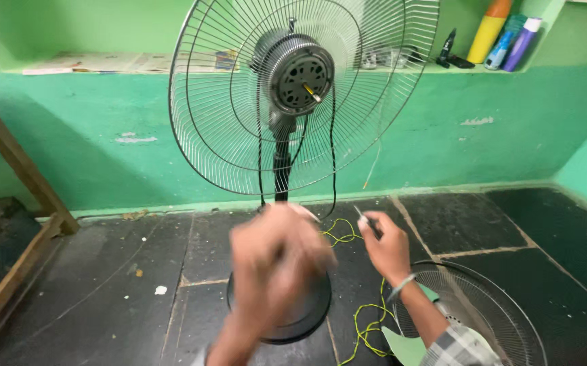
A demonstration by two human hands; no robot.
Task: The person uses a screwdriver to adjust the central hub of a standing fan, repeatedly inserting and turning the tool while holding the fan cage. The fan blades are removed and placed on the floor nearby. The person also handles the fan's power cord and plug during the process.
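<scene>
Blurring left hand (273,271), hiding fan base (307,318)

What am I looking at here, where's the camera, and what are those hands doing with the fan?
The one picture comes from a camera worn on a person's head, looking down at their own two bare hands. In front stands a pedestal fan with its blades and front guard off: you see the rear wire guard and the motor with its bare shaft. The left hand is blurred, raised over the fan's round base; whether it holds anything cannot be told. The right hand pinches a thin dark tool, possibly a screwdriver. On the dark stone floor lie a yellow wire and the other fan guard. Bottles stand on a green shelf.
</scene>
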